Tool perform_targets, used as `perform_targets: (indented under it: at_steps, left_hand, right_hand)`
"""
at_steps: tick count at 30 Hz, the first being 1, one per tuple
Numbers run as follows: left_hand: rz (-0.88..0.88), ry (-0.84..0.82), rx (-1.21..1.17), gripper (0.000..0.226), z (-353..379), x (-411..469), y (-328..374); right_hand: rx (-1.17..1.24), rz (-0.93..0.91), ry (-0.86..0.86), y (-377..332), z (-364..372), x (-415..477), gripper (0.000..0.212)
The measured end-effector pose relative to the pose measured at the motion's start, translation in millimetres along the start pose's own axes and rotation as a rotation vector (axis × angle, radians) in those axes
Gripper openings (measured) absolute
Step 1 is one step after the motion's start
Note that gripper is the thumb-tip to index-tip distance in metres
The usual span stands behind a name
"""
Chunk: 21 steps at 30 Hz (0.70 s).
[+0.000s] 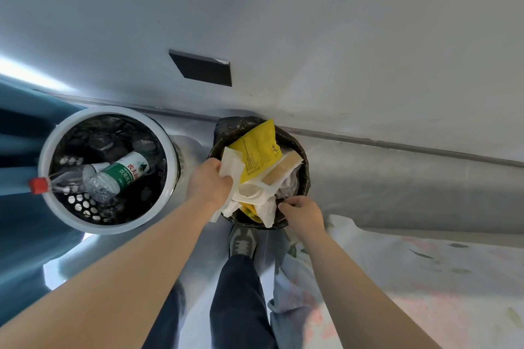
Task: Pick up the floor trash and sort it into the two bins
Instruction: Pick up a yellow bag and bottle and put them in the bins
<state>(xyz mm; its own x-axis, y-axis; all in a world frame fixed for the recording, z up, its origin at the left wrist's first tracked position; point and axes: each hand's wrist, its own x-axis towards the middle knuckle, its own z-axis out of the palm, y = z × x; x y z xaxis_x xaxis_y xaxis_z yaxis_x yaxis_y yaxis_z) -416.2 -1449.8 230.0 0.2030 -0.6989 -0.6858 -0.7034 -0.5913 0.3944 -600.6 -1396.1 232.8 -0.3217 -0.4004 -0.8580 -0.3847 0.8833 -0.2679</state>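
Two bins stand by the wall. The white bin (pixel 49 150) on the left holds two clear plastic bottles (pixel 119 176), one with a red cap. The black bin (pixel 304 176) in the middle is heaped with a yellow wrapper (pixel 256 150), a brown card strip, a white plastic spoon and white tissue. My left hand (pixel 208 183) grips a wad of white tissue paper (pixel 229 167) over the black bin's left rim. My right hand (pixel 302 211) sits at the near right rim, its fingertips pinching the black bag's edge.
A grey wall with a dark rectangular recess (pixel 202 68) rises behind the bins. Blue curtain fabric (pixel 17 221) hangs at the left. A floral bedsheet (pixel 397 278) covers the right side. My shoe (pixel 242 241) and trouser legs are just below the black bin.
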Motion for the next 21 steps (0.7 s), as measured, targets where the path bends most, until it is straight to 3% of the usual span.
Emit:
perform_targets:
  at_steps: [3, 7, 11, 13, 17, 21]
  left_hand:
    - [0.033, -0.020, -0.046, 0.022, 4.3, 4.9, 2.0]
    - [0.063, -0.209, -0.147, 0.055, 12.9, 7.4, 5.6]
    - [0.104, -0.291, -0.067, 0.054, 17.2, 2.0, 1.7]
    - [0.121, -0.320, -0.026, 0.052, 17.3, -1.3, 0.0]
    - [0.117, -0.314, 0.032, 0.051, 20.7, -0.2, -4.9]
    - [0.145, -0.312, 0.126, 0.052, 28.3, 13.1, -20.0]
  right_hand:
    - [-0.024, -0.039, 0.041, -4.1, -5.8, 2.4, 0.028]
    - [-0.067, -0.070, 0.021, -11.4, -8.3, 11.4, 0.042]
    - [-0.084, -0.107, 0.020, -12.7, -8.6, 8.8, 0.045]
    - [-0.191, -0.249, 0.079, -13.5, -7.8, 3.0, 0.046]
    - [-0.549, -0.718, 0.150, -26.0, 0.0, 9.1, 0.057]
    - [-0.823, -0.770, 0.081, -46.4, 8.8, 42.1, 0.067]
